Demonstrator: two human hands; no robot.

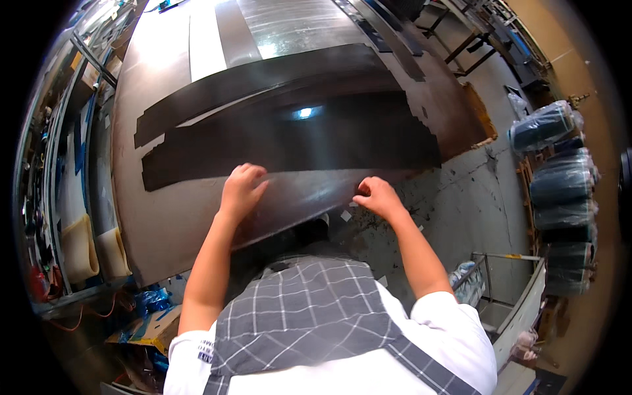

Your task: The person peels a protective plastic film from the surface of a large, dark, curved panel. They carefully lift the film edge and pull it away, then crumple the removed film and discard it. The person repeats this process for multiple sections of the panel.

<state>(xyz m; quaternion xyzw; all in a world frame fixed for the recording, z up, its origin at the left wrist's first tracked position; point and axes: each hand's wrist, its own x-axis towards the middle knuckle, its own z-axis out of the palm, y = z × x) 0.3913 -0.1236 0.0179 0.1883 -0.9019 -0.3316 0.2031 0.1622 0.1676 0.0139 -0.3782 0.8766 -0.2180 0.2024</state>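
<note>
Hands at near table edge: our left hand [240,191] lay flat on the dark film sheet [296,148], our right hand [376,196] pinched its near edge. We judged uneven pull could crease it.

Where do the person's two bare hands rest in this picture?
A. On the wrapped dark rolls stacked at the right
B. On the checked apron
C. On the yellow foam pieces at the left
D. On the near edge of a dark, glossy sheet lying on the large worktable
D: the left hand and the right hand both press the near edge of the dark glossy sheet on the large worktable.
</note>
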